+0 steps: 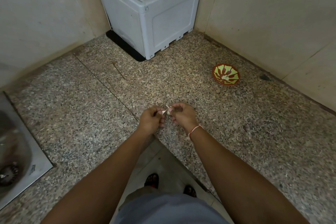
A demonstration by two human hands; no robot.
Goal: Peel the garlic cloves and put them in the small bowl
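Both hands work over the speckled bench (236,132): the left hand (151,119) and the right hand (182,115) each have curled fingers pinching one garlic clove (168,112) between them, a flap of papery skin lifting off at the top. Peeling it well likely means holding the clove steady with one hand while the other strips the loose skin away in one pull, without dropping it. The small bowl (219,82) sits well apart to the right, near the wall, with something pale, probably peeled garlic, inside.
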